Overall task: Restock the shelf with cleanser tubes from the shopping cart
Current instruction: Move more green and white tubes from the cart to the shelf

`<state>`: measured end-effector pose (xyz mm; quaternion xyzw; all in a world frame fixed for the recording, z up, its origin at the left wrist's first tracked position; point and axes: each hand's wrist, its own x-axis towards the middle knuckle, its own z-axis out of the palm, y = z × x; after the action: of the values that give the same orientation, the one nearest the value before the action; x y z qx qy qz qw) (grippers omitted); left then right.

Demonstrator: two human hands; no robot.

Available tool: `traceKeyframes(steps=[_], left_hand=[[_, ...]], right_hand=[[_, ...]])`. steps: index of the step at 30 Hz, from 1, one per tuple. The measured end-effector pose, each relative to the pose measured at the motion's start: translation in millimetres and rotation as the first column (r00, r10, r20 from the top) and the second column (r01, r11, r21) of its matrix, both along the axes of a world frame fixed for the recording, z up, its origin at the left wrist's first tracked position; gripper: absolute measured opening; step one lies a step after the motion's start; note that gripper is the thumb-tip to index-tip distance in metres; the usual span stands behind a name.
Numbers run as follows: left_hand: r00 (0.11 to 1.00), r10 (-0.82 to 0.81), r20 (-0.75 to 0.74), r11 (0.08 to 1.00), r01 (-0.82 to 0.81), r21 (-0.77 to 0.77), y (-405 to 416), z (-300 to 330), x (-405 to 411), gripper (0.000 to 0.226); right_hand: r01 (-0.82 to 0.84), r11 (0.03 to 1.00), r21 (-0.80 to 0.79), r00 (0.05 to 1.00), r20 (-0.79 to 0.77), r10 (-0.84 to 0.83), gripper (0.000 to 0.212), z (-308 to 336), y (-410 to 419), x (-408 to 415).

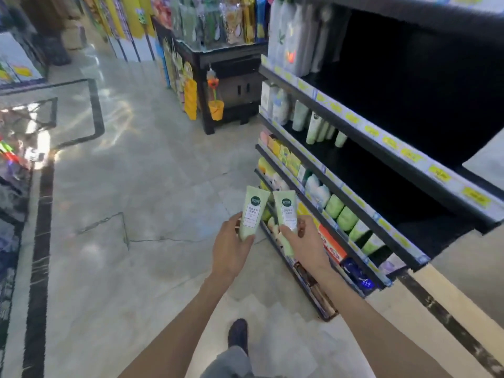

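I hold two pale green cleanser tubes upright in front of me, above the floor beside the shelf unit point(351, 211). My left hand point(231, 249) grips the left tube point(252, 211) by its lower end. My right hand point(302, 241) grips the right tube point(286, 211) the same way. Both tubes carry a dark green round logo and a white label. A row of similar green tubes point(346, 218) stands on a low shelf to the right. No shopping cart is in view.
The black shelf unit runs along the right, with white and green bottles point(313, 126) on the upper tiers and boxes point(331, 245) lower down. A display stand point(226, 64) with hanging goods stands ahead. Marble floor point(136, 186) spreads to the left. My shoe point(237, 332) shows below.
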<state>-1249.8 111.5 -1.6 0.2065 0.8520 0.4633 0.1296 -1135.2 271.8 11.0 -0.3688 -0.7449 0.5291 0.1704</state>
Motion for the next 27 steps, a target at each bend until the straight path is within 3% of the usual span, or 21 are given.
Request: traceKeyframes(steps=[7,13,18,27], left_hand=[[0.969,-0.247,0.018,0.969,0.247,-0.004,112,19,-96,0.056],[0.906,-0.422,0.037,0.906,0.423,-0.03,198,24,-145,0.06],[0.868,-0.496,0.035,0.865,0.497,-0.073,253,18,-180,0.06],[0.788,-0.613,0.059,0.786,0.616,-0.057,307,-2,-240,0.059]], right_hand=[[0.191,0.981,0.024,0.978,0.081,-0.193,0.043,4,76,-56],[0.349,0.936,-0.051,0.937,0.047,-0.347,0.035,4,131,-87],[0.431,0.897,-0.098,0.902,0.059,-0.427,0.04,-11,174,-112],[0.566,0.823,-0.033,0.82,0.122,-0.559,0.041,-21,214,-159]])
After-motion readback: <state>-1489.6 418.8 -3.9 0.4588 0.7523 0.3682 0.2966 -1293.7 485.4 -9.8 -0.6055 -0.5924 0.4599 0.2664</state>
